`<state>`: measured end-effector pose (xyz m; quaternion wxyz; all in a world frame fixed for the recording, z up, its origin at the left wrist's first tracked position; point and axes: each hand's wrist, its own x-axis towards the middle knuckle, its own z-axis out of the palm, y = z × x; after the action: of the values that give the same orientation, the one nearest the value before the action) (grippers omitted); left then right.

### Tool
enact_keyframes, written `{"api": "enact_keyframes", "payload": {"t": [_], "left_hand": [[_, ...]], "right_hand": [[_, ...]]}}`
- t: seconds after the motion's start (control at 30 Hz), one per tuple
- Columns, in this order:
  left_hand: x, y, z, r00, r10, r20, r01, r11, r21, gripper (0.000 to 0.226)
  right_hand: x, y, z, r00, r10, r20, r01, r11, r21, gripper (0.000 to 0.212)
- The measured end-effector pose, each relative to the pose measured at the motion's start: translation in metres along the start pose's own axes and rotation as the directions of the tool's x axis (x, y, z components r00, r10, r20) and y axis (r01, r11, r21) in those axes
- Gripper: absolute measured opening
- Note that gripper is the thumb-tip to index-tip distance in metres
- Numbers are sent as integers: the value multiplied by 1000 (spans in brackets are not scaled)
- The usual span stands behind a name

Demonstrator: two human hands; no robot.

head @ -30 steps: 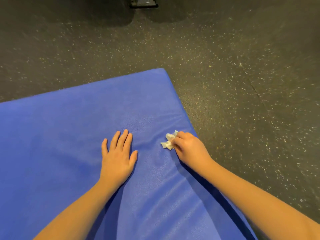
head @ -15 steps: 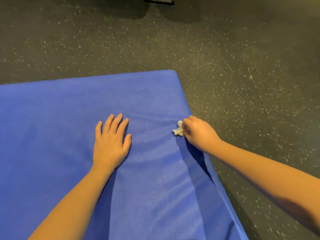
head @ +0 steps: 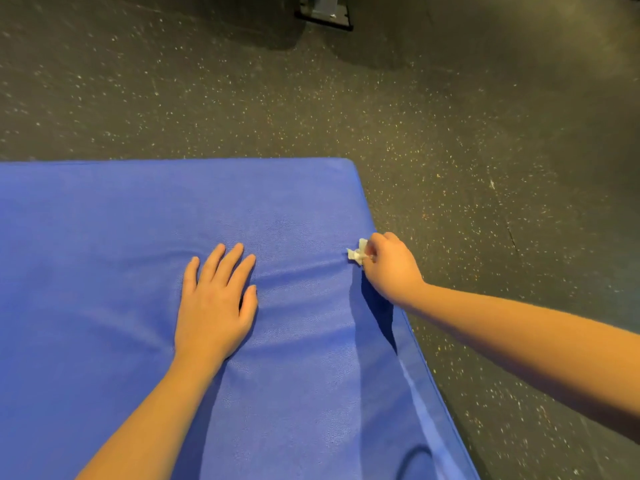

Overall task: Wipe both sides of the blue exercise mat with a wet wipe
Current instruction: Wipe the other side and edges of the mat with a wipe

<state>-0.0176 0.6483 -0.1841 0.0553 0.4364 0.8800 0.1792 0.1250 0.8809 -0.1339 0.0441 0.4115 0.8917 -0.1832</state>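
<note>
Blue exercise mat (head: 104, 237) lies flat on a dark speckled floor (head: 450, 133). Its far edge and far right corner are in view; the left and near parts run out of frame. The right edge slants toward the near side, showing a thin strip of the mat's side wall.

Left hand (head: 214, 306): palm down on the mat's top face, well in from the right edge. Fingers straight and slightly apart, thumb out to the side, holding nothing. The forearm comes in from the near side.

Right hand (head: 389, 268): at the mat's right edge, a little nearer than the far right corner, with the forearm reaching in over the floor from the right. Fingers curled in together, clamped on the wet wipe (head: 356, 253).

The wipe is small, white and crumpled, sticking out of the fingertips toward the left hand. It sits on the top face just inside the right edge and seems to touch the surface.

Shallow creases run across the mat between the two hands, with a dark shadow under the right wrist.

At the far side of the floor stands the dark base of some equipment (head: 325, 12), well apart from the mat and cut off by the frame
</note>
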Motion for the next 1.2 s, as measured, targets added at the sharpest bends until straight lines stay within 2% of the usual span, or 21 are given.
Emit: {"api": "enact_keyframes", "payload": {"t": [0.07,0.2,0.27,0.33,0.37,0.4,0.5,0.57,0.6,0.67,0.73,0.77,0.83,0.9,0.93,1.0,1.07,1.1,1.13,1.2], "left_hand": [[1,0,0,1000,5,-13,-5,1000,-5,51],[0,-1,1,999,8,-37,-7,1000,2,51],[1,-2,2,999,6,-43,-5,1000,9,51],[1,-1,3,999,4,-39,-3,1000,22,52],[0,0,3,999,0,-34,1,1000,29,52],[-1,1,3,1000,-6,-27,7,999,32,52],[-1,1,3,1000,-5,-20,6,1000,15,53],[5,-2,0,999,5,-32,-5,1000,4,52],[10,-3,-4,999,8,-42,-8,1000,0,49],[24,-4,-10,998,-33,-56,31,999,-44,42],[39,-5,-9,992,-105,-71,100,992,-75,41],[42,-5,-6,988,-125,-87,121,992,-43,44],[43,-5,1,983,-135,-127,139,990,21,48],[43,-6,5,981,-130,-145,132,991,6,48],[43,-5,6,981,-130,-146,131,991,-3,48],[43,-6,6,981,-132,-141,132,991,-8,48],[42,-7,6,981,-133,-143,133,991,-14,49],[41,-6,6,980,-136,-143,135,991,-18,49],[40,-6,6,980,-138,-145,136,990,-23,49],[40,-5,5,978,-143,-154,139,990,-37,49]], "right_hand": [[-15,-2,15,995,14,-101,-6,997,83,8],[-30,9,23,978,-133,-163,159,974,162,7],[-3,10,16,980,-51,-194,89,977,194,9],[20,4,12,970,103,-219,-58,977,204,11],[22,-2,13,964,146,-223,-99,974,206,12],[17,-8,16,967,128,-220,-82,974,210,13],[-22,-17,30,966,-212,-149,240,949,206,12],[-21,-13,29,937,-324,-126,343,922,179,11],[-8,-12,25,939,-312,-147,332,932,143,11],[20,-11,20,956,-189,-226,207,977,55,13],[31,-17,23,952,-46,-302,72,994,77,14],[27,-24,27,949,-51,-311,88,990,109,15],[4,-38,38,942,-239,-236,278,949,149,15],[-12,-42,41,878,-462,-128,478,863,163,13],[-6,-40,37,857,-507,-97,516,844,148,12],[18,-37,29,892,-427,-144,442,893,89,12],[40,-34,28,932,-215,-291,248,965,80,11],[43,-37,30,938,-135,-319,177,978,107,10],[38,-41,33,940,-129,-316,176,977,125,10],[18,-44,40,929,-299,-218,332,933,136,9]]}}
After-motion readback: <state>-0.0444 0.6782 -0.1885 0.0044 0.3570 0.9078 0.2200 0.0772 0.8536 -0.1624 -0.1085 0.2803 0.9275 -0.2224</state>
